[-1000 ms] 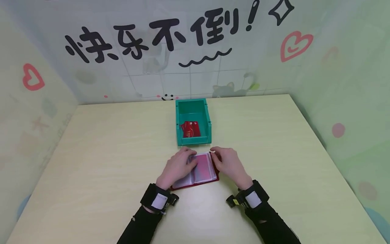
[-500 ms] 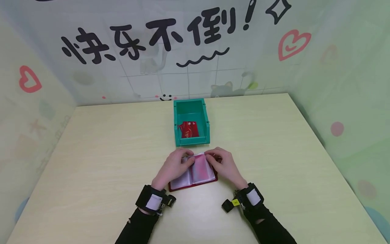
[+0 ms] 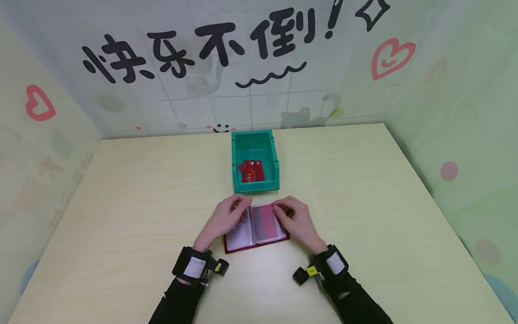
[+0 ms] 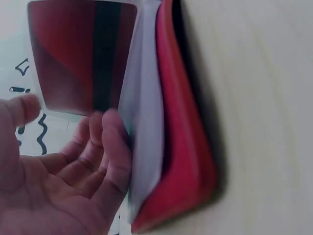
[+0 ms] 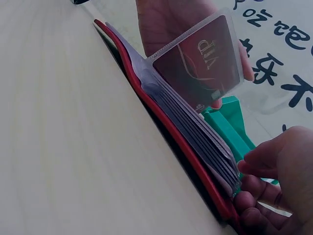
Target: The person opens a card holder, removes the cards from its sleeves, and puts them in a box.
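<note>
A red card holder (image 3: 240, 235) with clear sleeves lies spread on the table, slightly tilted. My left hand (image 3: 225, 217) is over its upper left side. In the left wrist view a clear sleeve with a dark red card (image 4: 73, 58) stands raised at the fingertips, and the thumb is apart from it. The right wrist view shows gold VIP lettering on that card (image 5: 208, 63), with the left hand behind it. My right hand (image 3: 298, 220) holds the upper right corner of the card holder; its curled fingers (image 5: 252, 188) meet the stacked sleeve edges.
Just beyond the card holder stands a green open-topped bin (image 3: 259, 186), with several red VIP cards (image 3: 252, 171) in it. The pale wooden table (image 3: 154, 193) ends at printed cloth walls on the back and sides. Both wrists wear black camera straps.
My left hand has moved left, away from the middle of the card holder. My right hand has shifted a little left to the top corner of the sleeves.
</note>
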`<action>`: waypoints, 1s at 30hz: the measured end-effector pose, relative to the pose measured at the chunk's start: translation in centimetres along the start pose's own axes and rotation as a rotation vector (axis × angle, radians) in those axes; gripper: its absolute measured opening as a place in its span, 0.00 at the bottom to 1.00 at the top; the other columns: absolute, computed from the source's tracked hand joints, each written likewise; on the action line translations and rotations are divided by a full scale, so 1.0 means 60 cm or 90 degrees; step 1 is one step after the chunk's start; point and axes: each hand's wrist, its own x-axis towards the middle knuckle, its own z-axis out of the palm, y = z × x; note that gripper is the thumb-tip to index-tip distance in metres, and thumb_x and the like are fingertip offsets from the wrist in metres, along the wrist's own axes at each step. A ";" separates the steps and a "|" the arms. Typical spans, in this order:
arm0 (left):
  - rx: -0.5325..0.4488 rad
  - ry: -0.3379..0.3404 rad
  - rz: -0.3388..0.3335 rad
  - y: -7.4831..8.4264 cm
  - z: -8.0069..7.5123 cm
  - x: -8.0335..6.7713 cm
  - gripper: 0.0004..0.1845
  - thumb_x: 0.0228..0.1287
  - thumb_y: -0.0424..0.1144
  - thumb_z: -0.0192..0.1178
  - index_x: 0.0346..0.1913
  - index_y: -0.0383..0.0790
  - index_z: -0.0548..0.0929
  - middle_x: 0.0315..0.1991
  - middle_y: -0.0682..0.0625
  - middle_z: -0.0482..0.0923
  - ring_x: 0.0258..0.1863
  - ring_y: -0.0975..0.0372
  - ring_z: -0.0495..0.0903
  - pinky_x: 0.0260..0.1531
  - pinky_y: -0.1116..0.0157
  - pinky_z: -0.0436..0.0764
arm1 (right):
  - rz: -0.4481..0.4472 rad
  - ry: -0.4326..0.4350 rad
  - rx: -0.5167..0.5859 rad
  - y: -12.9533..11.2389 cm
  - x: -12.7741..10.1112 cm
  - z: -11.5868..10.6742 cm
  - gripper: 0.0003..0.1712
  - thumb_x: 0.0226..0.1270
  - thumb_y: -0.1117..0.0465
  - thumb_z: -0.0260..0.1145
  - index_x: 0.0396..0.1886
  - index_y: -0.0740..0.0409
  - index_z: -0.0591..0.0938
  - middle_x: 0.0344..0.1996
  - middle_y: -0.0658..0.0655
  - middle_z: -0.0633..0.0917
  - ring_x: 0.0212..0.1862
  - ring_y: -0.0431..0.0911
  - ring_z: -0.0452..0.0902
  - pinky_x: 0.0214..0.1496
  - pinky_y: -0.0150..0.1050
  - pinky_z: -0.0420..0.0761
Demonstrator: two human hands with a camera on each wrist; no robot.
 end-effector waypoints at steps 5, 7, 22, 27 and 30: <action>-0.076 0.000 -0.016 -0.012 -0.025 -0.014 0.18 0.76 0.44 0.53 0.57 0.35 0.83 0.48 0.40 0.85 0.38 0.59 0.85 0.42 0.62 0.87 | 0.006 -0.007 -0.027 -0.003 -0.001 0.002 0.07 0.68 0.66 0.67 0.42 0.60 0.88 0.31 0.55 0.84 0.28 0.37 0.73 0.30 0.29 0.75; -0.075 0.003 -0.030 -0.018 -0.034 -0.017 0.17 0.75 0.42 0.55 0.56 0.35 0.84 0.51 0.39 0.85 0.40 0.60 0.85 0.43 0.63 0.87 | 0.002 -0.007 -0.039 -0.008 -0.001 0.002 0.07 0.68 0.66 0.67 0.42 0.60 0.88 0.31 0.54 0.84 0.29 0.37 0.73 0.30 0.29 0.75; -0.124 -0.075 -0.166 -0.043 -0.056 -0.017 0.15 0.67 0.39 0.66 0.44 0.27 0.80 0.33 0.41 0.88 0.24 0.63 0.85 0.31 0.67 0.87 | -0.055 -0.191 -0.261 -0.086 0.015 0.033 0.13 0.67 0.57 0.70 0.48 0.58 0.88 0.38 0.54 0.85 0.44 0.46 0.75 0.48 0.41 0.77; -0.112 -0.072 -0.188 -0.040 -0.057 -0.016 0.13 0.68 0.38 0.66 0.42 0.27 0.81 0.26 0.47 0.86 0.21 0.64 0.85 0.29 0.66 0.87 | -0.034 -0.188 -0.326 -0.093 0.020 0.054 0.18 0.67 0.53 0.70 0.48 0.60 0.86 0.39 0.57 0.83 0.45 0.50 0.75 0.52 0.48 0.77; -0.103 -0.076 -0.187 -0.040 -0.058 -0.017 0.13 0.68 0.38 0.65 0.41 0.27 0.81 0.25 0.47 0.86 0.21 0.64 0.84 0.28 0.66 0.87 | -0.036 -0.177 -0.364 -0.097 0.019 0.063 0.19 0.67 0.51 0.69 0.49 0.61 0.85 0.39 0.57 0.82 0.45 0.51 0.76 0.53 0.50 0.78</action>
